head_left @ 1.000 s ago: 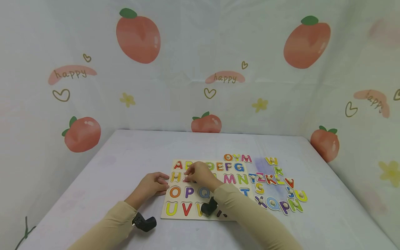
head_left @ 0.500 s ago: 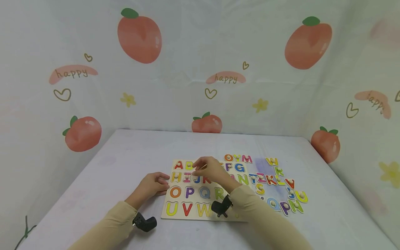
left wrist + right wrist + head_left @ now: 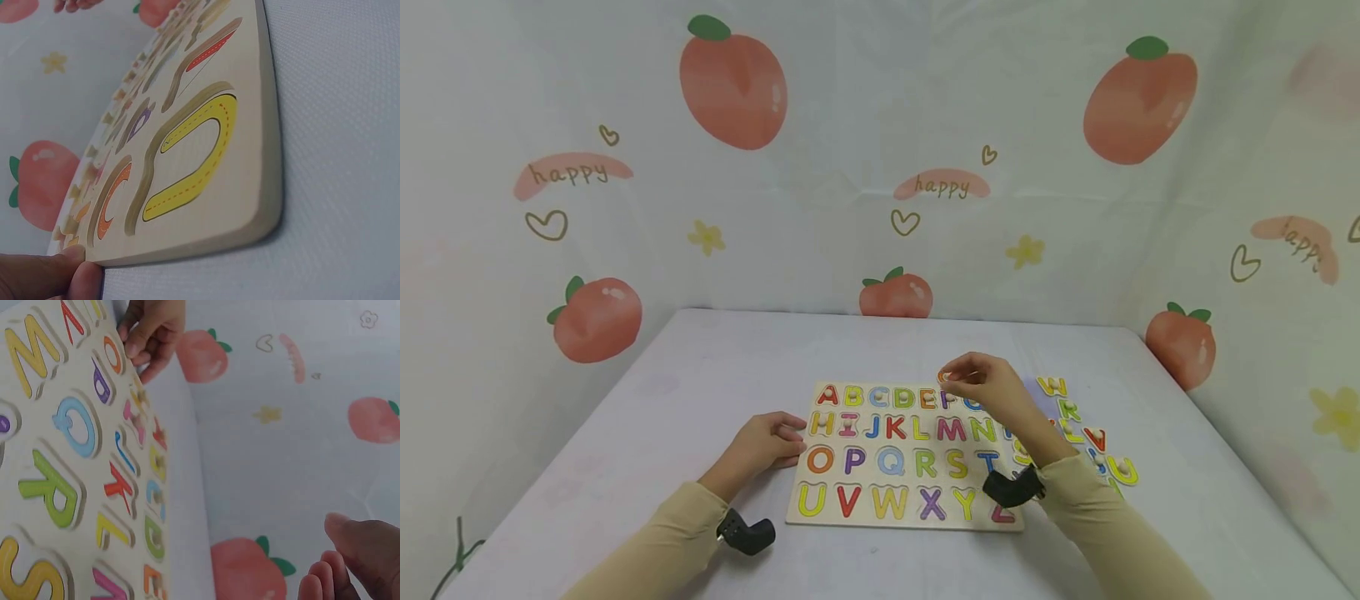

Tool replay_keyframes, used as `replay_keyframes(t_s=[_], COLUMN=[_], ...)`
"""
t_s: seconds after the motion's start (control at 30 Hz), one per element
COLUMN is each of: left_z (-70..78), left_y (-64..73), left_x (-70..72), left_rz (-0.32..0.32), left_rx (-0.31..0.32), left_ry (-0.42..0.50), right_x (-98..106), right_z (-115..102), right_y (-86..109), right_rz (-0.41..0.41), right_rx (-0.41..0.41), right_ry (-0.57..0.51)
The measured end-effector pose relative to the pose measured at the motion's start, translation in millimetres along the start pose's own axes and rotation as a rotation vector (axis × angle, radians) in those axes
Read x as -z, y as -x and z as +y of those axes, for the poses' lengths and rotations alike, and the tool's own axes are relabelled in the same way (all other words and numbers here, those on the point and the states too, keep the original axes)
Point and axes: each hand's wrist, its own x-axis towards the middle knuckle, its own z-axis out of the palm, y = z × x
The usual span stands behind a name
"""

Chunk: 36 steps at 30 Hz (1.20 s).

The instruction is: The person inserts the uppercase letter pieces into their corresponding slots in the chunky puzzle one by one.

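Note:
A wooden alphabet puzzle board (image 3: 871, 479) lies on the table. Knobbed letters fill its visible top-row slots, along with H (image 3: 815, 424) and pink I (image 3: 848, 431) in the second row; J onward shows bare recesses. My left hand (image 3: 762, 442) rests beside the board, fingertips touching its left edge; in the left wrist view the fingers (image 3: 37, 272) meet that edge near the corner. Above the board's back right part hovers my right hand (image 3: 996, 387), its fingertips overlapping the orange O piece (image 3: 943, 377). In the right wrist view nothing shows between its thumb (image 3: 350, 531) and fingers.
Loose letter pieces lie right of the board, among them W (image 3: 1052, 387), R (image 3: 1067, 410), V (image 3: 1095, 438) and U (image 3: 1122, 471). My right forearm hides several others. A patterned cloth backdrop (image 3: 820, 250) stands behind the table.
My right hand has left the I piece, seated in its slot, and moved right and back over the board toward the loose O. The left hand has stayed at the board's edge.

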Motion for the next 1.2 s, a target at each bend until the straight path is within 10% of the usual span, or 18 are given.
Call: replay_keyframes(t_s=[1.2], left_z=[1.7], left_y=[0.9], left_x=[-0.7], left_rz=[0.003], left_rx=[0.002], left_ry=[0.023], right_x=[123], right_z=[131], right_y=[102.8], right_rz=[0.082], right_rx=[-0.325], right_ry=[0.249])
